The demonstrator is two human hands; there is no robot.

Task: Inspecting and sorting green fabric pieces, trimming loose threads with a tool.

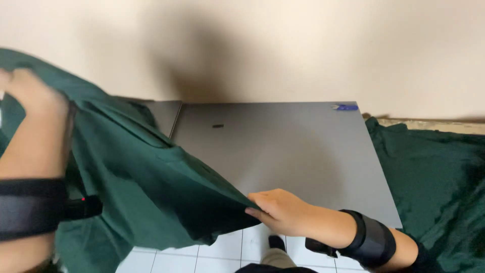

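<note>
— So how far is the green garment (146, 187) getting?
— Barely begun: the left hand (35, 101) is closing on an upper edge, the right hand (280, 210) is pinching a lower corner, and it's hanging bunched between them, beside the grey table (283, 146), not laid flat.

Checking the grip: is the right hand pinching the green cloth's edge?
Yes, the right hand pinches a corner of the green cloth at the grey table's front edge.
</note>
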